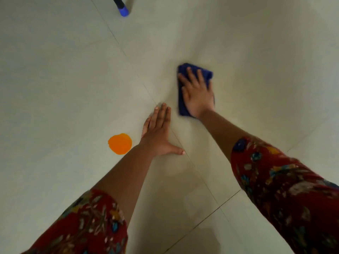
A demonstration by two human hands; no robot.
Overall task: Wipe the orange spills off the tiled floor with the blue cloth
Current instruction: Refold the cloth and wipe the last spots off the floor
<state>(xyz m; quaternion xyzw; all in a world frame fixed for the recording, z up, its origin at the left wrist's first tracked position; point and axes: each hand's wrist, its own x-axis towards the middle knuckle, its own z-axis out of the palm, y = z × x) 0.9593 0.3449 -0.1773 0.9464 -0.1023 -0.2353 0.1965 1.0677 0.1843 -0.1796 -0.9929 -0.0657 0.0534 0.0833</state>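
A folded blue cloth (183,70) lies on the pale tiled floor (64,79) right of centre. My right hand (197,90) presses flat on top of it with straight, spread fingers and hides most of it. My left hand (158,133) rests flat on the bare floor, fingers straight and thumb spread to the right. A round orange spill (120,143) lies just left of my left wrist, apart from the cloth.
A dark pole with a blue tip (123,11) touches the floor at the top, left of centre. Grout lines cross the floor diagonally under my left hand. My own shadow darkens the tiles at the bottom.
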